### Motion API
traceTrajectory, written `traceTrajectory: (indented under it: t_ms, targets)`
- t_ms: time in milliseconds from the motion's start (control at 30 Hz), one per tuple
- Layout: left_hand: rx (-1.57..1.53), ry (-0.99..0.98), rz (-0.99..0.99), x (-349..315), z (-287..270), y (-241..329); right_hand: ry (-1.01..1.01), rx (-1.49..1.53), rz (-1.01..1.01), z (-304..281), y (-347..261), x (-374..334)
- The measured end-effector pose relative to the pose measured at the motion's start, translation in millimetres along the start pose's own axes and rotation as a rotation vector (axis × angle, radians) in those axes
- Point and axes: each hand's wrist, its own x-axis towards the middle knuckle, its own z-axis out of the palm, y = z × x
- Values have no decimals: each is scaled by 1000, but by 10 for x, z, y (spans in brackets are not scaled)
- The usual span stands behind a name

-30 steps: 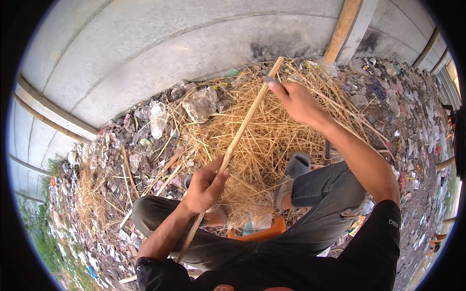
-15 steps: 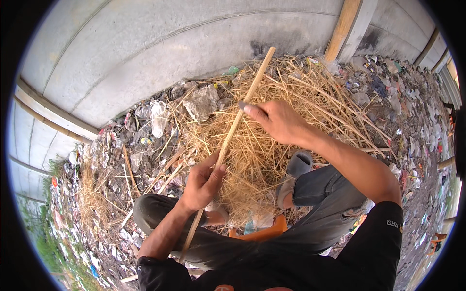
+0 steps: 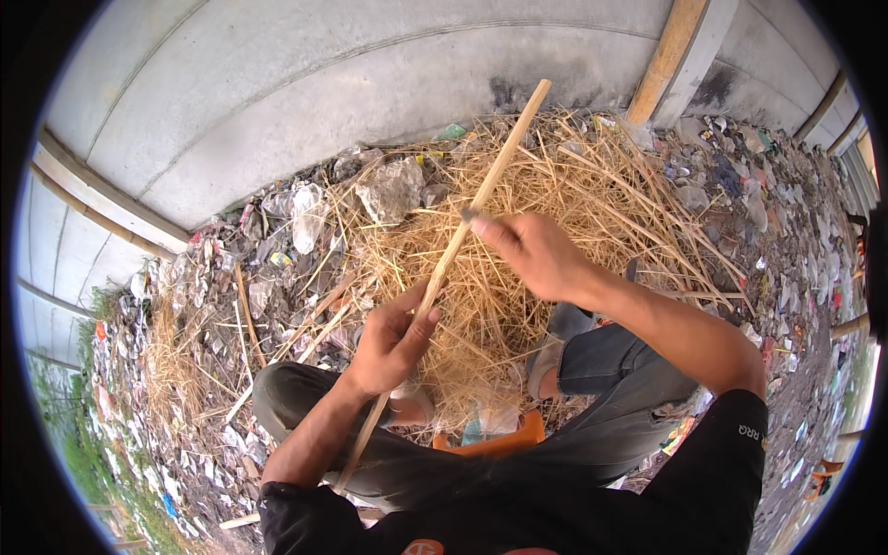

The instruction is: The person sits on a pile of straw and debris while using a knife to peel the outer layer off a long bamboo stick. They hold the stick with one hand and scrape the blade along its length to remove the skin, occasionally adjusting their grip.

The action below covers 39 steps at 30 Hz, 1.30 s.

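Note:
A long pale wooden stick [image 3: 499, 166] runs slantwise from beside my left thigh up toward the wall. Around its middle wrap the fingers of my left hand [image 3: 393, 338], thumb on top. Farther up, my right hand [image 3: 536, 254] is closed on a knife, and its dark blade [image 3: 468, 215] shows past my thumb against the stick. Most of the knife is hidden by my hand and forearm. Beneath both hands lies a heap of straw-coloured shavings [image 3: 462, 319], spread between my feet.
A grey concrete wall [image 3: 324, 102] with upright posts closes off the far side. Litter [image 3: 768, 240] covers the ground around me, and a pale rock [image 3: 390, 190] sits by the heap. Longer strips [image 3: 657, 217] lie at its right. An orange plastic edge [image 3: 499, 444] shows between my legs.
My right hand and the blade have moved slightly down along the stick, toward my left hand. My left hand keeps its hold, and the view has shifted a little.

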Motion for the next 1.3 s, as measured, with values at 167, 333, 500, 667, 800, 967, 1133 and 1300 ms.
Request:
traceTrajectory:
  t_ms: [167, 333, 500, 667, 800, 967, 1133, 1300]
  targets:
    - [-19, 24, -63, 9, -21, -2, -51, -122, -73, 131, -145, 22]
    - [32, 15, 18, 6, -30, -56, 201, -99, -53, -195, -42, 166]
    - [60, 4, 7, -23, -61, -132, 159, -113, -98, -34, 17, 73]
    - [24, -4, -19, 14, -14, -22, 124, -97, -64, -68, -95, 38]
    - [9, 6, -15, -4, -14, -18, 35, -173, -149, 54, -85, 9]
    - [-6, -17, -51, 34, -40, 68, 55, -115, -146, 61, -90, -28]
    - [-23, 16, -59, -8, -40, 40, 106, -181, -90, -89, -87, 126]
    - [48, 3, -23, 6, -42, -16, 67, -219, -235, 270, -57, -65]
